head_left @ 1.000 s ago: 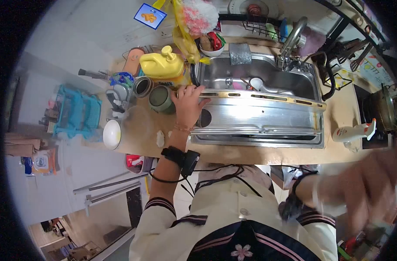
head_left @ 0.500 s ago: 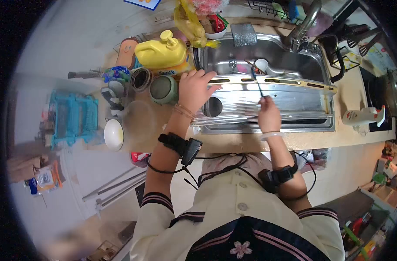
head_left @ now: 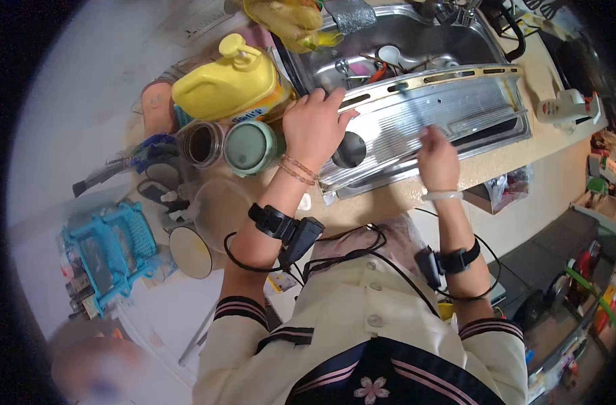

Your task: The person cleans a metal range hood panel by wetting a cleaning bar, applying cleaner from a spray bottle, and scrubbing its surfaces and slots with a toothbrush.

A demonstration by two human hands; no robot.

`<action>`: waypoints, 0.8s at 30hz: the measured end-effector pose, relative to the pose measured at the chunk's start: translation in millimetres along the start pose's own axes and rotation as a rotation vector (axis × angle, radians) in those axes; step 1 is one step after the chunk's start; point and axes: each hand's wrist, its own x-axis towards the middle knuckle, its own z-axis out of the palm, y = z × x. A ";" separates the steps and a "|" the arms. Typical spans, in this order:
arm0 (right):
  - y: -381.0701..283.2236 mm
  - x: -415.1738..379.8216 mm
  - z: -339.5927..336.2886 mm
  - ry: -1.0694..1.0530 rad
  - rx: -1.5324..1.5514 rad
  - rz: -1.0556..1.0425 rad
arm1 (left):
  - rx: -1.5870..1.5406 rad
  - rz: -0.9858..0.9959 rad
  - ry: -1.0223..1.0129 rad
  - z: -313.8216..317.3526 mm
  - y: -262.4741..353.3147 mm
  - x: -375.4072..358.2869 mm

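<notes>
A ribbed stainless steel panel [head_left: 416, 115] with a slotted, yellow-stained upper edge and a round hole at its left end rests slanted across the sink [head_left: 362, 42]. My left hand [head_left: 315, 128] grips its upper left edge, fingers over the rim and thumb on the face. In my right hand [head_left: 437, 158] is a thin blue brush [head_left: 413, 106], pinched near its lower end. Motion blurs the brush, whose far tip lies by a slot in the panel's edge. Behind the panel, a white cup [head_left: 389, 55] and other small items lie in the basin.
Left of the panel stand a yellow pump jug [head_left: 224, 84], a dark-filled glass jar [head_left: 201, 145] and a green-lidded container [head_left: 249, 147]. A white spray bottle [head_left: 568, 110] sits at right. Further left is a blue plastic rack [head_left: 112, 250]. A cable runs across my front.
My view has turned, so the counter and panel now appear slanted, rising to the right. The brush has become blurred near the same slot. My left hand keeps its hold on the panel.
</notes>
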 end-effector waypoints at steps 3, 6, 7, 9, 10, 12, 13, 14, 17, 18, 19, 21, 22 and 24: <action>-3.5 -10.8 11.1 -0.030 -0.093 -0.042 | -0.002 0.022 0.023 2.1 0.3 -3.5; -2.0 -3.5 17.6 0.030 -0.100 0.024 | -0.003 0.032 0.058 1.4 -1.3 0.1; -18.0 -13.6 16.1 -0.008 -0.108 -0.010 | 0.001 0.036 0.062 0.8 -0.7 -0.1; -21.2 -14.2 13.8 0.060 -0.119 0.019 | -0.016 0.045 0.064 1.9 1.4 -1.5; -13.3 -5.3 10.4 0.110 -0.093 0.066 | -0.027 0.044 0.070 2.5 0.9 -0.8; -16.9 -17.8 20.0 0.085 -0.212 -0.031 | -0.025 0.038 0.080 2.6 -0.4 -3.2; -29.7 -28.8 16.0 0.022 -0.189 -0.084 | -0.017 0.039 0.093 3.5 -1.3 -2.4; -25.9 -24.9 14.0 0.061 -0.194 -0.052 | -0.013 0.042 0.103 4.8 -1.3 -2.2; -15.8 -14.5 21.3 0.129 -0.244 -0.058 | -0.021 0.053 0.094 7.5 -5.2 -1.5; -29.1 -24.3 19.3 0.049 -0.240 -0.064 | -0.016 0.056 0.088 8.0 -5.9 -1.7; -23.8 -20.6 18.6 0.092 -0.231 -0.090 | -0.020 0.062 0.087 7.2 -5.2 -1.9; -21.2 -19.4 17.6 0.107 -0.230 -0.101 | -0.032 0.065 0.095 5.7 -3.6 -1.1; -26.9 -23.7 17.9 0.076 -0.233 -0.088 | -0.028 0.059 0.085 5.5 -3.2 -2.1; -27.1 -20.2 17.1 0.077 -0.232 -0.077 | -0.016 0.060 0.062 4.8 -3.0 -2.0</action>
